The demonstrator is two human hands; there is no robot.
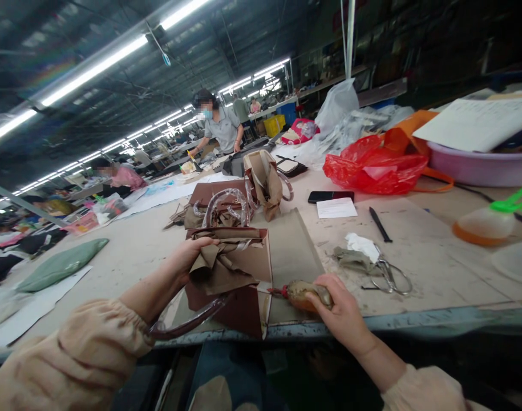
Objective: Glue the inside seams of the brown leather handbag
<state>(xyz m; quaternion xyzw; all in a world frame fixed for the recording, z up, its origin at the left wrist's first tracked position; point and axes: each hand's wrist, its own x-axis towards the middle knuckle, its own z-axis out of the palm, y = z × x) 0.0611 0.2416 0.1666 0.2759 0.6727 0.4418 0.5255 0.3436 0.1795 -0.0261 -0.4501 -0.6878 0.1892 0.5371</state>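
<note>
A brown handbag (246, 311) lies at the table's front edge, its tan lining (220, 268) pulled out in folds. My left hand (194, 257) is closed on the lining near the bag's upper edge; some of its fingers are hidden. One plastic-wrapped handle (196, 317) hangs toward me. In my right hand (340, 302) is a squeeze bottle (308, 295) of amber liquid, probably glue, held sideways. Its red nozzle points left at the bag's right edge, touching or very close to it. Behind stand more brown bags (220, 194) with wrapped handles and loose lining.
Right of the bag lie scissors (391, 277), a crumpled white tissue (361, 246), a black tool (379, 224), a phone (329, 197) and a paper slip (336, 208). Farther right are a red plastic bag (372, 168), a purple basin (478, 165) and a green-capped bottle (485, 225). A co-worker (222, 128) stands across the table.
</note>
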